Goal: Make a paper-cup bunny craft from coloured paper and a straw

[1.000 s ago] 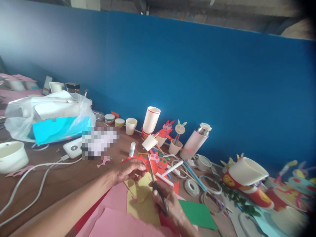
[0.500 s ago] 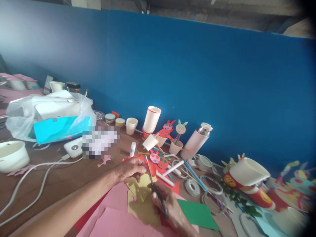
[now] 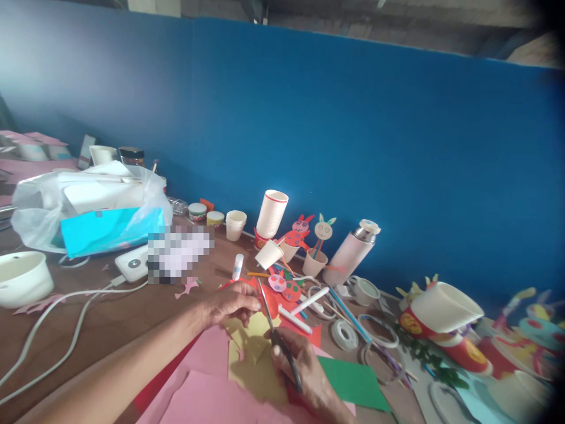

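Head view: left hand (image 3: 229, 304) pinching a small red paper piece (image 3: 270, 302) near the middle of the brown desk (image 3: 106, 321). Right hand (image 3: 304, 368) curled tight around black-handled metal scissors (image 3: 276, 330), blades pointing far and touching the red piece. Yellow paper sheet (image 3: 253, 362) and pink paper sheets (image 3: 212, 394) lying under both hands. Green paper sheet (image 3: 353, 383) just right. White glue stick (image 3: 237, 266) and stacked white paper cups (image 3: 271, 213) farther away.

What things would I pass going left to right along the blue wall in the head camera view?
Plastic bag → two small jars → short paper cup → tall cup stack → paper bunny figures → pink flask → tipped red and white cup.
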Tool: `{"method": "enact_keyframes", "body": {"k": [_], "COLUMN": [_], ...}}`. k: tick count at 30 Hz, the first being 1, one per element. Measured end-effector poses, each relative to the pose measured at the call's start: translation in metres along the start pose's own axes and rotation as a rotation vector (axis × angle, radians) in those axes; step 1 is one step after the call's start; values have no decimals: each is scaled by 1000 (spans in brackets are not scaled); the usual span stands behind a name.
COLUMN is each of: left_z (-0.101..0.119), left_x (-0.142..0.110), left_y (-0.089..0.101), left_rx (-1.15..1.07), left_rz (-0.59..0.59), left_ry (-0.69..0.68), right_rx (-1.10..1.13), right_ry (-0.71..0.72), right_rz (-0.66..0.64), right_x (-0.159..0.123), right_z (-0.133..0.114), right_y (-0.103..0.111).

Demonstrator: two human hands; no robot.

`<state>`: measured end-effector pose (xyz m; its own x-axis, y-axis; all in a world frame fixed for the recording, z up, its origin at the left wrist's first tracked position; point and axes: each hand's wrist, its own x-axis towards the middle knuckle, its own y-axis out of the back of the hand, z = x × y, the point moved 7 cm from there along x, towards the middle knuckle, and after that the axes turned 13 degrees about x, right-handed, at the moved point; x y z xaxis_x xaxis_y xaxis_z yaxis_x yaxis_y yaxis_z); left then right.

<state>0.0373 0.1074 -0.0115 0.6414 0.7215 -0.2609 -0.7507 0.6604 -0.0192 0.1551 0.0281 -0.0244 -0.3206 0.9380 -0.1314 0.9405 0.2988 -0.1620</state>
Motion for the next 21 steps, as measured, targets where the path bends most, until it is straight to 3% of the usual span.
{"method": "enact_keyframes", "body": {"k": [12, 21], "left_z": [-4, -2], "left_x": [0, -1], "left_y": [2, 1], "left_rx": [-74, -2], "left_rz": [29, -28], "left_ry": [41, 33], "right_rx": [44, 67], "right_ry": [8, -22], "right_rz": [-6, -31], "right_x": [1, 0], "right_z": [2, -2], "right_y": [2, -4]}}
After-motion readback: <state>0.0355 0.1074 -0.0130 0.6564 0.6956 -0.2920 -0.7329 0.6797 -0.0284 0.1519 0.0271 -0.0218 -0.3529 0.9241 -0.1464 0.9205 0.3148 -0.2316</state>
